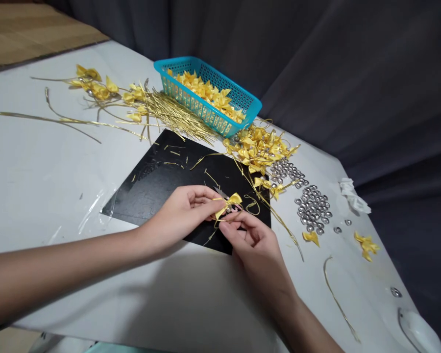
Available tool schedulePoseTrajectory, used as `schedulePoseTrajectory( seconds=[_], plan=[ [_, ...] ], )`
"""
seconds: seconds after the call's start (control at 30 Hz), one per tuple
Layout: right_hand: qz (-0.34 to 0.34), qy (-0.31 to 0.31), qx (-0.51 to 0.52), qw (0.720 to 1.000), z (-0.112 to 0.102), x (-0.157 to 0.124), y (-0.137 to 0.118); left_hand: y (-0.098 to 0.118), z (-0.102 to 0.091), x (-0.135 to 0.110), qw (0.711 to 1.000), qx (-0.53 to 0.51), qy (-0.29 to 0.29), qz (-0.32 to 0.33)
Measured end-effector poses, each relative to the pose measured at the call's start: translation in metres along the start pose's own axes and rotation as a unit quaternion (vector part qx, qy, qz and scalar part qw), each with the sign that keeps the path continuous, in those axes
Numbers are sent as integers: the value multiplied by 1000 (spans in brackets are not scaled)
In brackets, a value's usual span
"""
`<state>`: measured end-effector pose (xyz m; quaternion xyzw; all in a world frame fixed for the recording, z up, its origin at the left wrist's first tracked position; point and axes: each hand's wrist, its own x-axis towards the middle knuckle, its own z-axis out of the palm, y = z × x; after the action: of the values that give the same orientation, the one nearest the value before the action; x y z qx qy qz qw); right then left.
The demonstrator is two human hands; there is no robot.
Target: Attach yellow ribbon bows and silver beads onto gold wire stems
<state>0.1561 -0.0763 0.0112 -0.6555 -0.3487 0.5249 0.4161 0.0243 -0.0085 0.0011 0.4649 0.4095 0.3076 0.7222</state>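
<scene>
Two pinches | left fingers (207, 210) closed on yellow bow (234, 199) | right fingers (231, 235) nipping gold wire (216, 220)

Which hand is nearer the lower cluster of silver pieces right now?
Right. The right hand is left of the silver pieces in the picture, across a strip of white table; the left hand is farther left, over the black board, holding the yellow bow.

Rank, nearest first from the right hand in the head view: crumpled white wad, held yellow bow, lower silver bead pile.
From the right hand:
1. Yellow bow, close left.
2. Lower silver bead pile, right.
3. Crumpled white wad, farther right.
</scene>
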Motion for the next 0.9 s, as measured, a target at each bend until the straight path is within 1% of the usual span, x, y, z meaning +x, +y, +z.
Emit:
schedulePoseTrajectory(
  seconds=[0.1,0.27,0.43,0.53,0.57,0.6,0.63,0.67,0.7,0.73,0.77,0.8,0.87,0.9],
  plan=[
    [8,-3,26,1000,-3,0,2,-1,-1,1,1000,4,5,10],
    [33,-70,105,991,-7,-3,0,-3,-4,3,1000,1,8,22],
    [34,-119,153,981,-7,-4,-4,-3,-4,3,1000,2,1,23],
    [20,-128,119,984,-7,-3,-2,-1,-4,3,1000,1,0,15],
    [13,-125,94,988,-7,-3,-1,0,-3,3,1000,3,1,9],
    [2,-109,64,992,-7,-3,1,0,-2,3,1000,7,1,4],
    [-16,-75,32,997,-7,-2,2,1,-2,2,1000,13,0,1],
    [-47,-23,-2,999,-6,-2,3,2,-1,2,1000,18,1,0],
    [-90,40,-38,994,-6,-2,5,3,0,1,1000,24,2,-2],
    [-145,98,-76,982,-5,-3,5,4,1,0,1000,29,2,-3],
    [-206,139,-116,962,-5,-3,6,4,2,-1,1000,31,-2,-5],
    [-267,159,-160,937,-4,-3,7,5,2,-2,999,31,-5,-10],
    [-365,158,-247,884,-4,-4,8,5,3,-5,999,27,-15,-15],
    [-394,150,-283,862,-4,-4,9,5,4,-6,999,23,-22,-15]
  ],
)
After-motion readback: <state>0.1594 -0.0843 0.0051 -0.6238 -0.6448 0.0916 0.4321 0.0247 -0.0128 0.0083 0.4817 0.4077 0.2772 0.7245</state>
